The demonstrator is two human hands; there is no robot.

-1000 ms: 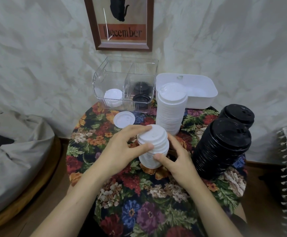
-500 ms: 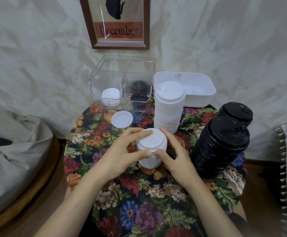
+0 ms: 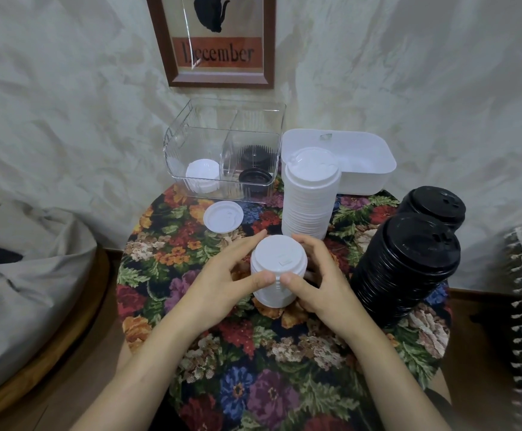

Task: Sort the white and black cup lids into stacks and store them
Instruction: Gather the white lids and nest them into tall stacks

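White lids nested into a short white stack [image 3: 278,272] stand upright near the middle of the surface [image 3: 253,353], enclosed by both hands. The left hand [image 3: 222,278] curls round its left side and the right hand [image 3: 318,281] round its right. The two thumbs almost meet on the near wall and the fingers wrap toward the far side. Each grip is closed on the stack, lightly by the look of it. Such a two-sided hold probably serves to square the lids and stop the column from splaying. Both forearms come in from the near edge, wrists low and angled toward each other.

Just behind stands a tall white stack [image 3: 311,200]. A near black stack [image 3: 406,265] and a far black stack [image 3: 434,205] sit by the right edge, so the colours are apart. One loose white lid [image 3: 223,216] lies flat just in front of the clear divided bin [image 3: 175,144] at the far edge. The bin's left compartment holds white lids [image 3: 202,175] and its right holds black lids [image 3: 255,178], so the held stack likely belongs there. A white tub [image 3: 365,181] stands beside the bin.
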